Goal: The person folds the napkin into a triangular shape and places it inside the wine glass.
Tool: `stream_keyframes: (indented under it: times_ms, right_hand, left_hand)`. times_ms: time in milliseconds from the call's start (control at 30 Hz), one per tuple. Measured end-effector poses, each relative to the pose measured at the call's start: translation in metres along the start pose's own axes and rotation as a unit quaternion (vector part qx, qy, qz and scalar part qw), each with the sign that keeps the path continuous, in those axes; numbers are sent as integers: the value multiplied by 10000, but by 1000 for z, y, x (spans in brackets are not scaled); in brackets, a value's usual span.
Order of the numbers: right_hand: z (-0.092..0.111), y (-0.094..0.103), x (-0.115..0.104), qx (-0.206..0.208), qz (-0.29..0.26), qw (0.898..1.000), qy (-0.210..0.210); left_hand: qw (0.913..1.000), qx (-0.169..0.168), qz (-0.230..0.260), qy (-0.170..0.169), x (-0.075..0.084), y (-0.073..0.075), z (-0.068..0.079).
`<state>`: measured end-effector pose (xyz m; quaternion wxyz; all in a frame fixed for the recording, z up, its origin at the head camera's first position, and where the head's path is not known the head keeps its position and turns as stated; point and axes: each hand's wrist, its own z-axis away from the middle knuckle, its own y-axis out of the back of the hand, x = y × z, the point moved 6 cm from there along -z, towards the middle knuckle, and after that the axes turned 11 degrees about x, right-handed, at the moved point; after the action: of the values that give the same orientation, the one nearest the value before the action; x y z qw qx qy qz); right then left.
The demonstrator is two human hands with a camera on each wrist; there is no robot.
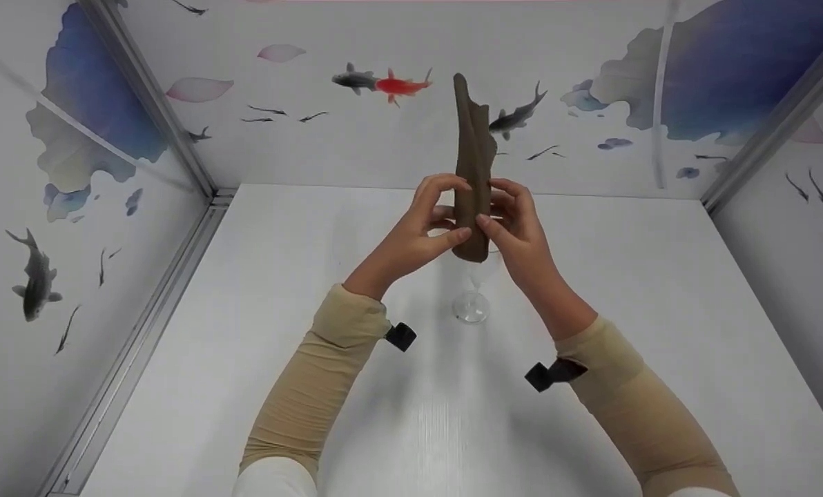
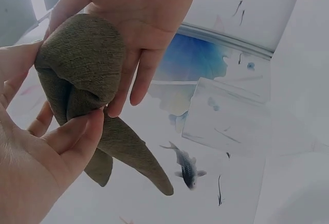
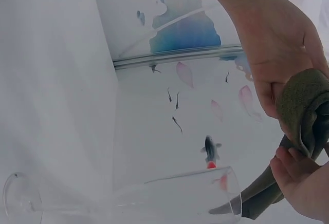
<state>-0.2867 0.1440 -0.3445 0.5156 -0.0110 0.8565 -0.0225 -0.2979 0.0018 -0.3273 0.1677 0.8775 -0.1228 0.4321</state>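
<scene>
Both hands hold up an olive-brown cloth (image 1: 475, 166), folded or rolled lengthwise, above the table. The left hand (image 1: 418, 224) pinches its left side, thumb in front near the lower end. From the right, the right hand (image 1: 522, 228) grips the same lower part, its thumb pressed on the front. The cloth stands upright with an uneven upper end. In the left wrist view, the rounded, tucked end of the cloth (image 2: 90, 54) shows, with tapered tails beyond it. A clear stemmed glass (image 3: 175, 198) stands behind the hands; the cloth and hands partly hide it in the head view.
A white tabletop (image 1: 280, 276) lies below. White panels printed with fish, petals and blue flowers enclose it at the back (image 1: 280, 138) and sides, joined by metal rails (image 1: 156, 90). Small black cameras (image 1: 401, 337) sit at both wrists over beige sleeves.
</scene>
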Motion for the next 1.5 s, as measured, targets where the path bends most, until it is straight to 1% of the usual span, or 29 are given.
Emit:
stream_keyframes:
  times_ms: [100,200,300,400,467,600,667,833,933,1033,1100,1200,1333,1433,1500]
  right_hand:
    - [0,3,-1,146,90,9998,122]
    - [0,5,-4,342,215,9986,341]
    - [-1,8,-8,534,428,9960,568]
    - [-1,10,-11,644,652,9932,719]
    - [-1,11,-11,705,801,9910,805]
    - [-1,15,-10,889,999,9864,953]
    - [-1,18,-9,979,1065,9841,1035]
    - [-1,21,-7,1097,1217,9800,1127]
    - [-2,24,-3,1143,1310,9781,1145]
    - [-3,26,1,1189,1365,9771,1122]
    - [-3,28,4,1227,1389,9767,1078]
    - [-4,30,6,1279,1446,9753,1070]
    - [-4,32,7,1349,1561,9722,1104]
    - [-5,33,9,1387,1657,9706,1060]
    - [-5,33,10,1423,1723,9693,1021]
  left_hand:
    - [9998,-30,96,155,-3,-3,-1]
    - [9990,8,306,340,-8,-5,-3]
    - [9961,69,636,601,-16,-7,-6]
    - [9913,61,1022,832,-24,-8,-8]
    - [9895,-6,1129,907,-29,-10,-10]
    - [9889,-180,1094,992,-41,-12,-11]
    - [9877,-299,1079,1095,-47,-14,-10]
    - [9825,-652,1174,1289,-59,-16,-5]
    - [9803,-728,1284,1311,-65,-18,-6]
    - [9812,-665,1244,1315,-71,-19,-9]
    - [9843,-574,1069,1282,-75,-21,-12]
    - [9888,-346,724,1259,-80,-22,-17]
    - [9911,-22,378,1274,-82,-22,-21]
    - [9914,128,285,1268,-85,-23,-23]
    - [9913,174,321,1264,-86,-23,-24]
